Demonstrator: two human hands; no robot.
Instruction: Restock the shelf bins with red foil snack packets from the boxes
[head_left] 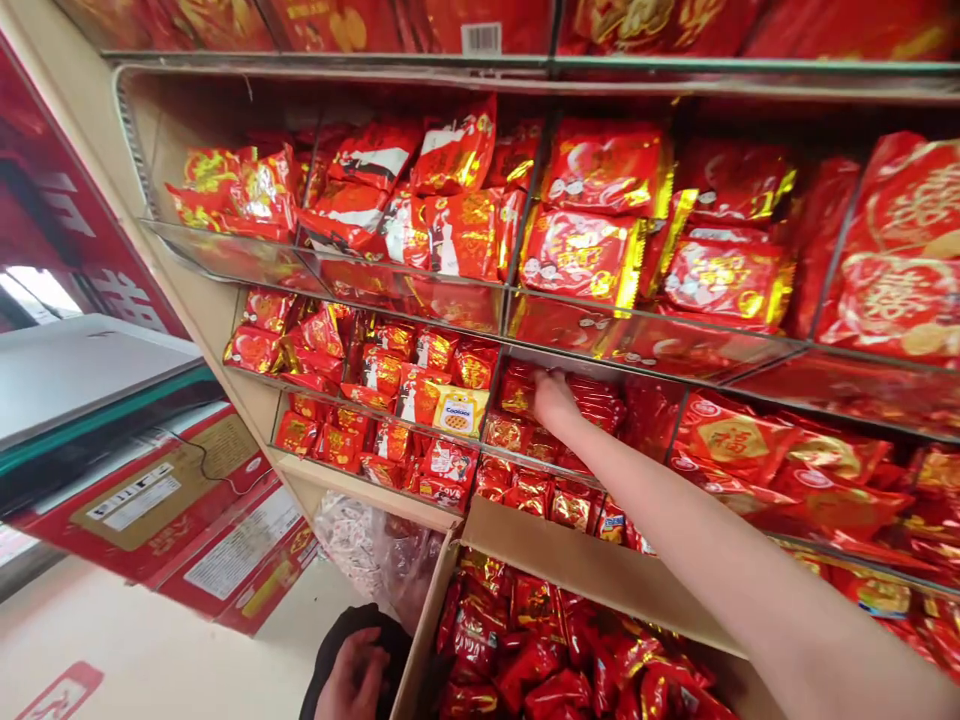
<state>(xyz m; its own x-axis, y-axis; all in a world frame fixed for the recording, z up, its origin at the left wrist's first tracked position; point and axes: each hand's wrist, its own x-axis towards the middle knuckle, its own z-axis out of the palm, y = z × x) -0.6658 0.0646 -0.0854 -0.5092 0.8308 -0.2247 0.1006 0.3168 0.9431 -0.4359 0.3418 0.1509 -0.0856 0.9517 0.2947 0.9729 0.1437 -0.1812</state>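
Note:
My right hand reaches into a compartment of the shelf, its fingers bent down on a red snack packet at the left of a row. More red packets stand packed closely just right of the hand. The fingertips are partly hidden. Low in the view, my left hand rests over dark clothing, fingers loosely apart and holding nothing. Beside it is an open cardboard box, filled with shiny red-and-gold packets.
Clear dividers and front lips edge the shelves of red packets. A yellow cookie packet lies left of my right hand. A clear plastic bag sits by the box. Red cartons stand at the left under a grey-white surface.

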